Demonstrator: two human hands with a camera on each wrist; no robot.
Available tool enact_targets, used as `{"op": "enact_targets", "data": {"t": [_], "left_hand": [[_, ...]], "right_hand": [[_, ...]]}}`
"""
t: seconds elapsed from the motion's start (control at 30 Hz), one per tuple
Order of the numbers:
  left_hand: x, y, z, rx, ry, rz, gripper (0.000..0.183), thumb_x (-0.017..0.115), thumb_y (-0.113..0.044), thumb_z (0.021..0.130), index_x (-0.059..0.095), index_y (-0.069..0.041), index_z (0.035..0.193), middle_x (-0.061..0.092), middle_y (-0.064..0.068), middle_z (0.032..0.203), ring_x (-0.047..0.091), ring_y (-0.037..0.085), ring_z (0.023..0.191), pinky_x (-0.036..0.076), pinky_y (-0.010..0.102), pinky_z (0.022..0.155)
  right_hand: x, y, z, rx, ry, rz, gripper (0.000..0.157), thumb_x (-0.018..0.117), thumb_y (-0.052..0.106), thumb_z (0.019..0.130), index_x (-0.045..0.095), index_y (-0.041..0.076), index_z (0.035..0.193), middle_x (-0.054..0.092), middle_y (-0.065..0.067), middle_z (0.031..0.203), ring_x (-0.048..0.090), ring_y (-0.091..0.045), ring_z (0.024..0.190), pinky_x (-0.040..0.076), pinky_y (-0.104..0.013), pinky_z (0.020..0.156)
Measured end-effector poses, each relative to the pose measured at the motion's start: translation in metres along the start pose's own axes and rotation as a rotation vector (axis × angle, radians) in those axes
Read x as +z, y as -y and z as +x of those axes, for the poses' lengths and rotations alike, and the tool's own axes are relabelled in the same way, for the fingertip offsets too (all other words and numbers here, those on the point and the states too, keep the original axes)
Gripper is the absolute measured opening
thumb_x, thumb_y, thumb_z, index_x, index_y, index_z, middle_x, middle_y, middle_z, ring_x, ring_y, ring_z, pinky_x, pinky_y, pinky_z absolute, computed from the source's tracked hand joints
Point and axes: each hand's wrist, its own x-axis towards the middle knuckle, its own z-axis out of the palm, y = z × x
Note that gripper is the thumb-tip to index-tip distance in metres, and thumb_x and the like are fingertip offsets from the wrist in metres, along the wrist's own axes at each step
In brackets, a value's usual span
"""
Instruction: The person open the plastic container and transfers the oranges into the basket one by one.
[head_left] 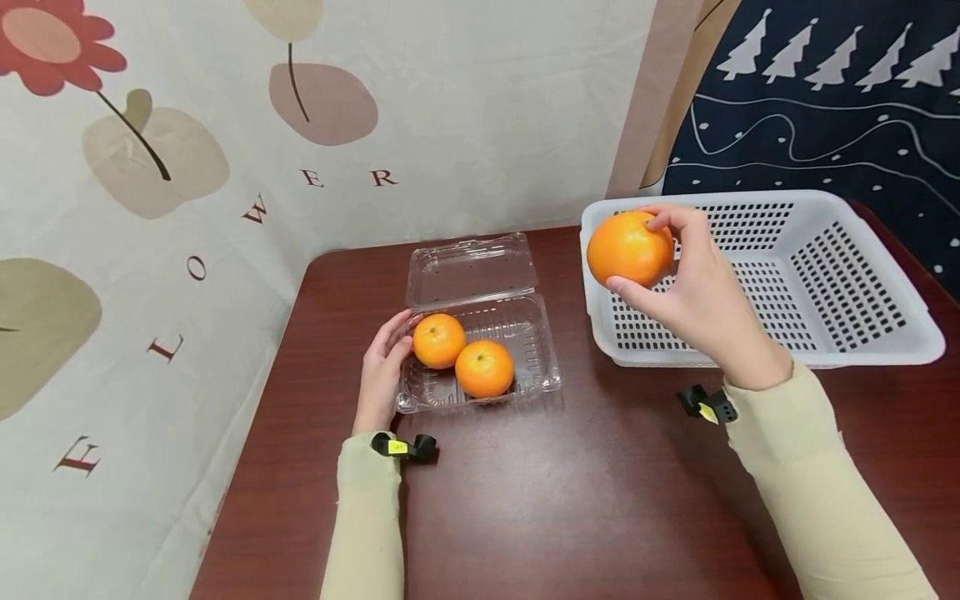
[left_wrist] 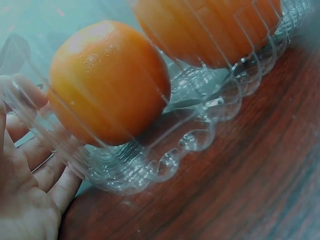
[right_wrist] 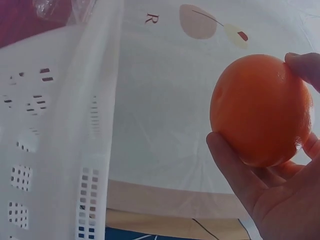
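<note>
Pale sleeves (head_left: 367,525) are lying nearest our head camera, one entering at 7 o'clock and the other at 4 o'clock from the middle of the view, each wearing a black wrist device (head_left: 405,447) with a yellow label. At 10 o'clock we are facing a light wall cloth (head_left: 487,108) printed with flowers and letters, and a red-brown table (head_left: 555,500) is spreading toward 6 o'clock. Our left hand (head_left: 385,371) is resting at 8 o'clock, its fingers lying loosely extended against the left wall of a clear container (head_left: 531,350) rather than closing round it. That container is standing open on the table, its lid (head_left: 472,271) lying back toward 12 o'clock. Inside it, the left orange (head_left: 439,341) is sitting beside our thumb, and the right orange (head_left: 484,369) is sitting next to it at 4 o'clock. Further right, our right hand (head_left: 701,287) is gripping a third orange (head_left: 628,250) between thumb and fingers, just above 3 o'clock. In the head view that fruit is overlapping the left end of a white perforated basket (head_left: 772,292); in the right wrist view we are seeing a gap between them. At 2 o'clock a navy cloth (head_left: 795,146) with white trees is hanging.
</note>
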Motion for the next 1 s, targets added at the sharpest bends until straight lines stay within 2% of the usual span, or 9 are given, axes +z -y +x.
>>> {"op": "enact_targets", "data": {"t": [0.27,0.57,0.7,1.0], "left_hand": [[0.000,-0.001,0.000,0.006,-0.002,-0.004,0.039,0.043,-0.007,0.093,0.041,-0.006,0.132,0.048,0.012,0.129,0.043,0.017,0.119,0.039,0.021,0.090],[0.000,0.001,0.000,0.009,0.003,-0.017,0.039,0.042,-0.007,0.093,0.041,-0.006,0.132,0.048,0.012,0.129,0.043,0.017,0.119,0.038,0.021,0.092],[0.000,0.001,0.000,0.010,0.002,-0.022,0.039,0.042,-0.006,0.093,0.041,-0.005,0.132,0.048,0.012,0.129,0.043,0.016,0.119,0.038,0.020,0.092],[0.001,0.001,0.000,0.013,0.006,-0.034,0.039,0.042,-0.005,0.093,0.040,-0.004,0.132,0.047,0.013,0.129,0.042,0.018,0.120,0.037,0.020,0.093]], "right_hand": [[-0.004,0.003,0.006,0.023,0.050,0.013,0.069,0.076,0.028,0.069,0.032,0.012,0.120,0.039,-0.002,0.128,0.044,-0.022,0.106,0.045,-0.045,0.083],[-0.006,0.005,0.013,-0.032,0.088,-0.016,0.068,0.077,0.025,0.068,0.032,0.012,0.118,0.039,0.000,0.130,0.045,-0.023,0.109,0.045,-0.045,0.084],[-0.007,0.005,0.015,-0.069,0.078,-0.042,0.066,0.077,0.024,0.068,0.034,0.010,0.115,0.041,-0.002,0.128,0.046,-0.023,0.108,0.045,-0.044,0.084],[-0.007,0.001,0.019,-0.075,0.072,-0.062,0.066,0.077,0.026,0.068,0.034,0.011,0.116,0.043,-0.001,0.126,0.047,-0.023,0.103,0.046,-0.044,0.083]]}}
